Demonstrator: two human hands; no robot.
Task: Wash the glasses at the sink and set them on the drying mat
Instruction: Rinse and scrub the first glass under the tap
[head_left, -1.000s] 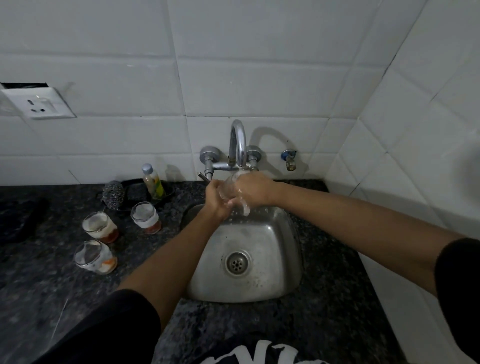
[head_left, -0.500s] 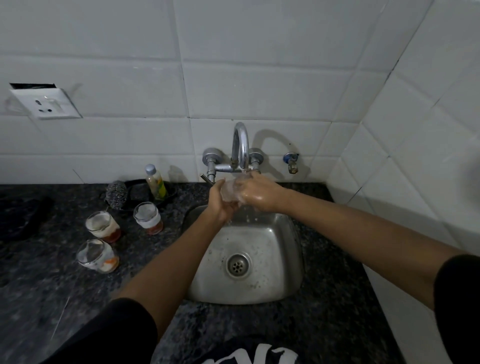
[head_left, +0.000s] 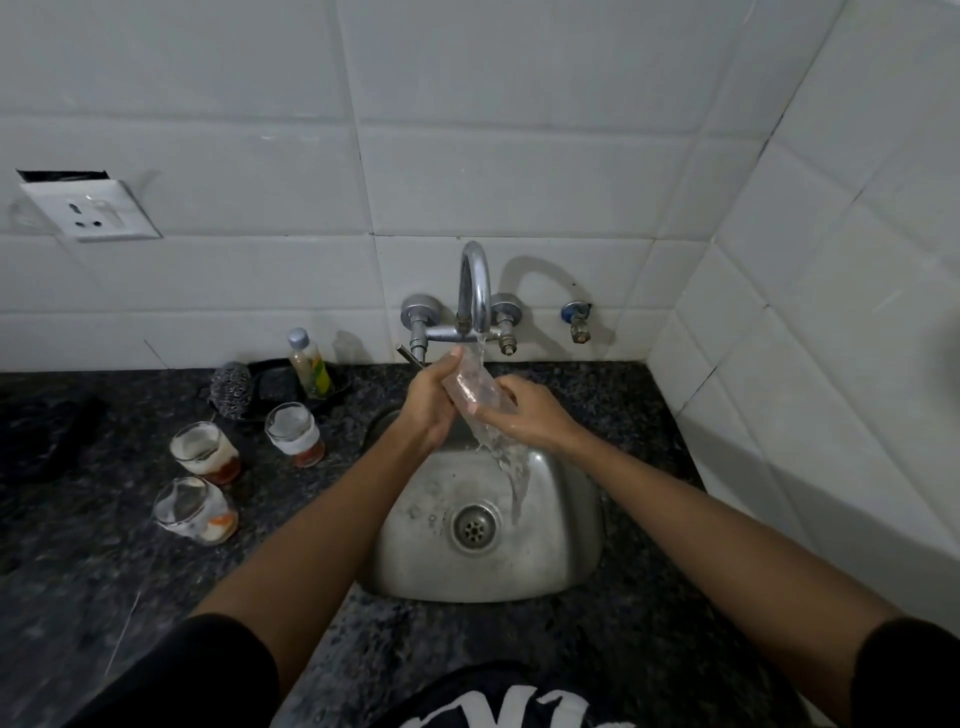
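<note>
A clear glass (head_left: 474, 387) is held tilted under the running tap (head_left: 475, 291), above the steel sink (head_left: 561, 551). My left hand (head_left: 431, 402) grips its upper left side and my right hand (head_left: 524, 415) holds its lower right side. Water pours off the glass into the basin. Three dirty glasses stand on the dark counter left of the sink: one (head_left: 295, 434) nearest the sink, one (head_left: 205, 452) further left, one (head_left: 193, 510) nearer me. A dark mat (head_left: 47, 436) lies at the far left.
A steel scrubber (head_left: 231, 389) and a small bottle (head_left: 310, 364) sit in a black tray by the wall. A wall socket (head_left: 88, 210) is at the upper left. A tiled side wall closes the counter on the right, with a small valve (head_left: 576, 319) beside the tap.
The glass has turned from between my closed palms to a tilted position, and water now runs off it into the sink. My hands have spread apart along it.
</note>
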